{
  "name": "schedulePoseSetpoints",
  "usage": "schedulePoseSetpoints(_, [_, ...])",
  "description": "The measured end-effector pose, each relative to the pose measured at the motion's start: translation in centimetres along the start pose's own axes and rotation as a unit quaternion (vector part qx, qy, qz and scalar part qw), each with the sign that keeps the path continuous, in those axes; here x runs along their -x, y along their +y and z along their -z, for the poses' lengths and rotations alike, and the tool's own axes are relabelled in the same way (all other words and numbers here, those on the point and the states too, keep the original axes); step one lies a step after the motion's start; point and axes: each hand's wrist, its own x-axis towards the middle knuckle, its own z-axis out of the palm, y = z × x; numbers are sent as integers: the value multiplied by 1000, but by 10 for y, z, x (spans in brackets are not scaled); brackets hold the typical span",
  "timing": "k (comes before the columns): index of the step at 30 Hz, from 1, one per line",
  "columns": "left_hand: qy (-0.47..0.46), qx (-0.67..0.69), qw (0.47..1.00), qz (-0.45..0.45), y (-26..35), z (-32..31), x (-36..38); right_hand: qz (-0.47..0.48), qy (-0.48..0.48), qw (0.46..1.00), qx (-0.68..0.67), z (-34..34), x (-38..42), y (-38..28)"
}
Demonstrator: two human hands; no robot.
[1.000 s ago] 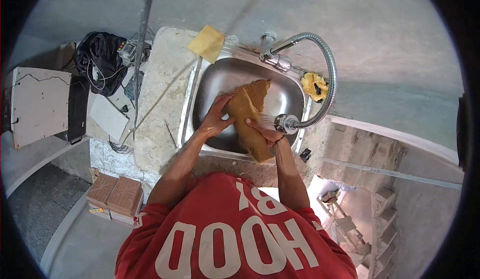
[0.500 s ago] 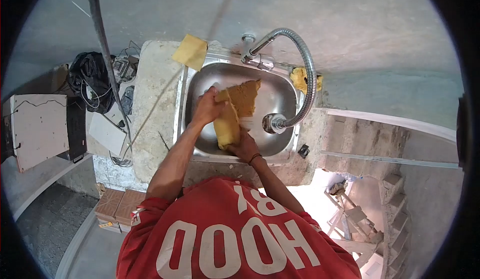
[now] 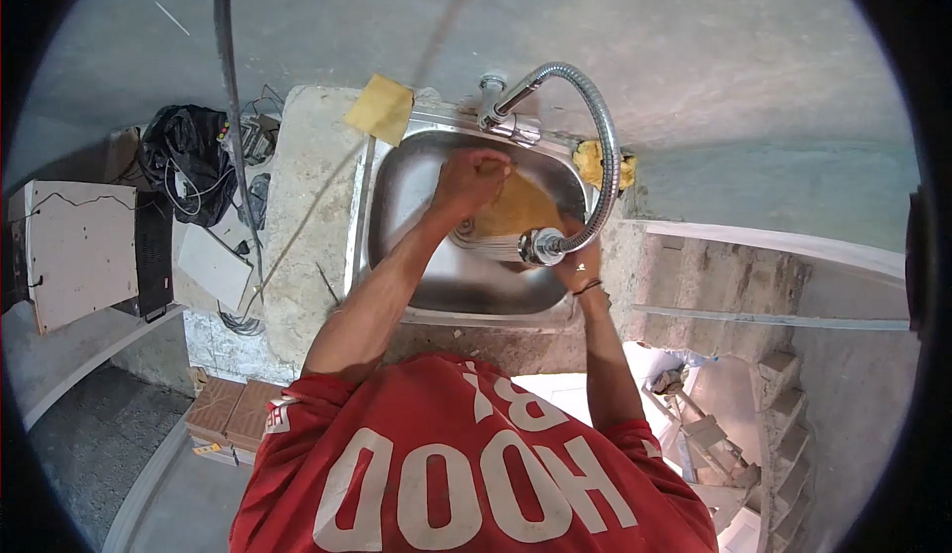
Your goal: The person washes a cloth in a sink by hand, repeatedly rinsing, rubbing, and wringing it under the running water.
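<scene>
A thin tan-yellow sheet (image 3: 521, 201), perhaps a cloth or sponge cloth, is spread over the right part of the steel sink (image 3: 421, 295). My left hand (image 3: 470, 188) is at its upper left edge, fingers curled and closed on it. Partly behind the tap's spray head (image 3: 542, 246), my right hand (image 3: 579, 267) grips the sheet's right side; its fingertips are hidden. Pale ridges show just below the sheet. The tap (image 3: 514, 128) stands at the back of the sink, with a flexible metal hose (image 3: 607, 136) arching to the right.
A yellow square sheet (image 3: 380, 109) lies at the sink's back left corner, a crumpled yellow cloth (image 3: 592, 164) at the back right. Rough concrete counter (image 3: 307, 196) surrounds the sink. A black bag (image 3: 183, 161) and cables sit at left. A dark cable (image 3: 228, 67) hangs in front.
Both hands have moved to the right with the sheet, my left hand also farther back. The sheet, folded with its rough brown face showing before, now looks opened out beside the spray head.
</scene>
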Motion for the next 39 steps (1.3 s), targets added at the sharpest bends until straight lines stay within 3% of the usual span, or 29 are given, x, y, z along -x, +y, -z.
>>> schedulePoseSetpoints(1, [-2, 1, 1000, -1, 4, -2, 1, -1, 1, 1000, 2, 25, -9, -21])
schedulePoseSetpoints(3, [-10, 161, 981, -108, 11, -6, 4, 26, 21, 996, 81, 67, -26, -61])
schedulePoseSetpoints(7, [-66, 245, 964, -84, -5, 8, 49, 45, 50, 998, -12, 48, 2, -52])
schedulePoseSetpoints(9, [-55, 134, 989, 31, -45, 12, 67, 37, -4, 999, -29, 7, 32, -22])
schedulePoseSetpoints(10, [-59, 133, 989, 34, -63, 10, 77, 33, -59, 997, -46, -11, 45, -15])
schedulePoseSetpoints(11, [-35, 10, 997, 66, -80, 10, 85, 32, -60, 997, -48, -27, 51, -19])
schedulePoseSetpoints(12, [-9, -113, 989, 96, -97, 8, 91, -14, -163, 986, 42, -46, 53, -29])
schedulePoseSetpoints(13, [-5, -114, 988, 99, -116, 4, 96, -57, -264, 954, 131, -59, 55, -34])
schedulePoseSetpoints(15, [-9, -141, 975, 173, -137, 4, 103, -31, -283, 957, 55, -73, 61, -29])
schedulePoseSetpoints(16, [-5, -142, 975, 173, -139, 4, 108, -12, -298, 954, -18, -77, 62, -26])
schedulePoseSetpoints(18, [-34, -240, 966, 86, -139, -2, 122, -7, -302, 953, -14, -73, 58, -28])
schedulePoseSetpoints(20, [-66, -230, 970, 43, -122, 2, 129, -53, -365, 929, -8, -57, 46, -41])
schedulePoseSetpoints(22, [-139, -362, 920, 62, -107, -1, 128, -34, -359, 932, -47, -71, 50, -20])
schedulePoseSetpoints(23, [-140, -361, 920, 61, -111, -3, 126, -12, -351, 932, -87, -78, 52, -8])
schedulePoseSetpoints(24, [-107, -420, 901, 6, -113, -5, 123, -11, -351, 932, -86, -77, 48, -5])
schedulePoseSetpoints(25, [-73, -476, 875, -49, -116, -6, 121, -121, -419, 886, -156, -78, 44, -3])
schedulePoseSetpoints(26, [-71, -476, 875, -48, -120, -4, 118, -228, -479, 818, -223, -78, 41, -2])
schedulePoseSetpoints(27, [-113, -485, 863, -81, -107, 1, 115, -225, -480, 818, -224, -87, 44, 10])
schedulePoseSetpoints(29, [-156, -493, 849, -111, -102, 5, 108, -166, -422, 874, -173, -116, 57, 40])
schedulePoseSetpoints(30, [-191, -497, 842, -91, -110, 2, 103, -166, -422, 874, -174, -111, 50, 29])
schedulePoseSetpoints(31, [-224, -499, 834, -71, -116, 0, 100, -186, -485, 849, -96, -99, 34, 7])
schedulePoseSetpoints(32, [-224, -499, 834, -71, -122, 0, 99, -204, -542, 815, -17, -91, 24, -8])
schedulePoseSetpoints(33, [-234, -498, 829, -103, -127, 3, 98, -205, -541, 815, -17, -97, 31, -5])
schedulePoseSetpoints(35, [-245, -496, 822, -136, -127, 6, 94, 2, -384, 920, 80, -114, 54, 6])
schedulePoseSetpoints(37, [-345, -437, 831, -15, -121, 11, 76, 37, -353, 931, 83, -73, 49, -42])
schedulePoseSetpoints(38, [-347, -436, 831, -16, -131, 9, 62, 73, -320, 941, 86, -57, 45, -62])
schedulePoseSetpoints(39, [-389, -349, 852, -13, -151, 5, 45, 69, -321, 941, 87, -62, 48, -60])
